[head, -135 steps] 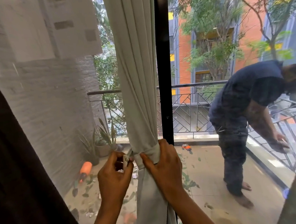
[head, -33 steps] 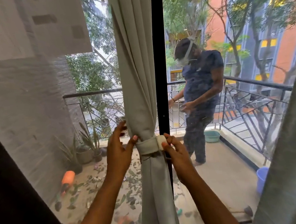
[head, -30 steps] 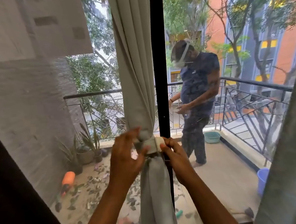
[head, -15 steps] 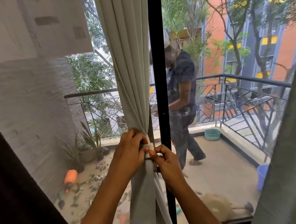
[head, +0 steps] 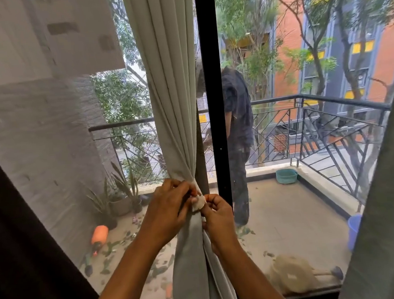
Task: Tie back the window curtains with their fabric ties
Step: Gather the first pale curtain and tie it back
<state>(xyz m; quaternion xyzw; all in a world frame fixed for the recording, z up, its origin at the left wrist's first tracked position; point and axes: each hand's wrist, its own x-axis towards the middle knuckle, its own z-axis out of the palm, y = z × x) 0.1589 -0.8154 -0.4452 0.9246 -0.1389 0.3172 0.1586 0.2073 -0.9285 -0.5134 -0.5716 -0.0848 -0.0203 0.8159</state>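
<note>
Seemingly mid-fastening, seen from the head: the left hand grips the gathered curtain at its waist, toward 6 o'clock of centre, while the right hand pinches the pale end of the fabric tie. If that pinch slackens, the tie could spring loose and the folds spill. The window frame crowds 3 o'clock; 9 o'clock lies open.

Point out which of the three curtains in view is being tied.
The pale middle curtain: the left hand and right hand pinch its fabric tie. The dark left curtain and grey right curtain hang untouched.
</note>
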